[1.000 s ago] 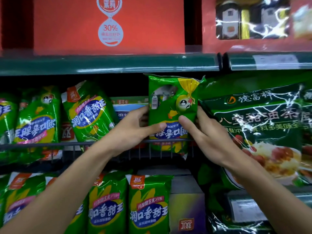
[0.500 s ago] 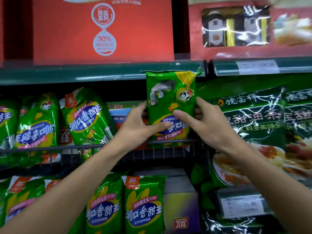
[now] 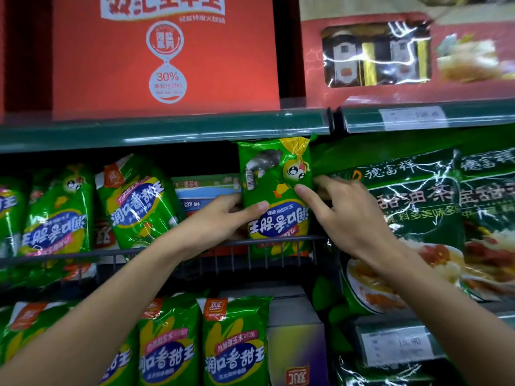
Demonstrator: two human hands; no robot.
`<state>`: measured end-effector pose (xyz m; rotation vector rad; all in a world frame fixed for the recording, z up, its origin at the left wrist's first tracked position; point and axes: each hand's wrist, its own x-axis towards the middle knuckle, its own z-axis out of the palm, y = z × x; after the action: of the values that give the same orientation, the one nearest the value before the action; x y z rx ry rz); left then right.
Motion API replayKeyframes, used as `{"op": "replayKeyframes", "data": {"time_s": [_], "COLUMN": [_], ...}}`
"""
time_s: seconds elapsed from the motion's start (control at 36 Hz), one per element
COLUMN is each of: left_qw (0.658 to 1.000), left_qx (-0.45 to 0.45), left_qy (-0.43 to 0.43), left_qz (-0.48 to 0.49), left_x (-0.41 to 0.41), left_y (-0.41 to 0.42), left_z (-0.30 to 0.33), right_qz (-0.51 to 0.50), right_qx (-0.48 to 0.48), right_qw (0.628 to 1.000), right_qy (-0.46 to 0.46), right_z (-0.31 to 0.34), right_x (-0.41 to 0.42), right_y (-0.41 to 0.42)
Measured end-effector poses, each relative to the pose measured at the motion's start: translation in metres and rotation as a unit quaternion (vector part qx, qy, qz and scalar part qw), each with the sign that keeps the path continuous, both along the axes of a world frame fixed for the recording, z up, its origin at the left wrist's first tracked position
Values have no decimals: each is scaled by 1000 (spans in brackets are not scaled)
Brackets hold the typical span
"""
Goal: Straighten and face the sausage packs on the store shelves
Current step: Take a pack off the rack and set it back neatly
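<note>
A green sausage pack stands upside down behind the wire rail of the middle shelf, its label inverted. My left hand grips its left edge, thumb across the front. My right hand holds its right edge with the index finger pressed on the front. More green sausage packs lean to the left: one tilted upright pack and one upside-down pack. Upright packs line the shelf below.
Large dark green food bags crowd the right side, touching my right hand. A red carton and a red gift box sit on the top shelf. A green shelf edge runs just above the held pack. A purple box stands below.
The held pack has sunk lower behind the wire rail. My right hand's finger slid up its front, and my view tilted downward slightly.
</note>
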<state>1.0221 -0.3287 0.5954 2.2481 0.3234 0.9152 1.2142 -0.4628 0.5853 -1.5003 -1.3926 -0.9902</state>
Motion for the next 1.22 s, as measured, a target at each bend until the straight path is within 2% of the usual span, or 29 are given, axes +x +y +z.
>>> {"op": "replayKeyframes", "data": {"time_s": [0.17,0.25,0.39,0.58,0.72,0.83,0.89,0.97,1.03,1.11,1.22], "left_qw": [996,990,984,992,991,991,990,965,948,937,874], "left_qx": [17,40,87,60,-15,-12,28,171,232,265,371], "left_qy": [-32,-19,91,6,113,117,110,103,55,-28,-89], "left_qz": [81,136,125,107,68,67,89,172,210,225,302], "left_x": [16,23,5,14,7,8,7,-11,-32,-73,-124], "left_y": [0,2,10,0,3,0,-4,-11,-11,-6,10], "left_z": [4,5,3,2,3,4,1,-8,-18,-33,-43], "right_qz": [-26,-38,-38,-39,-90,-62,-43,-17,3,16,100], "right_qx": [-80,-98,-91,-95,-144,-144,-137,-74,-3,88,111], "right_qw": [994,992,995,994,985,986,988,995,998,996,987], "right_qy": [71,66,26,41,23,54,62,68,55,-6,-65], "right_z": [15,16,-2,6,-2,-4,-6,-15,-23,-31,-29], "right_x": [1,2,2,0,-3,-3,-4,-2,-1,0,-16], "right_y": [8,11,4,1,0,-1,-3,-8,-13,-15,-11]}}
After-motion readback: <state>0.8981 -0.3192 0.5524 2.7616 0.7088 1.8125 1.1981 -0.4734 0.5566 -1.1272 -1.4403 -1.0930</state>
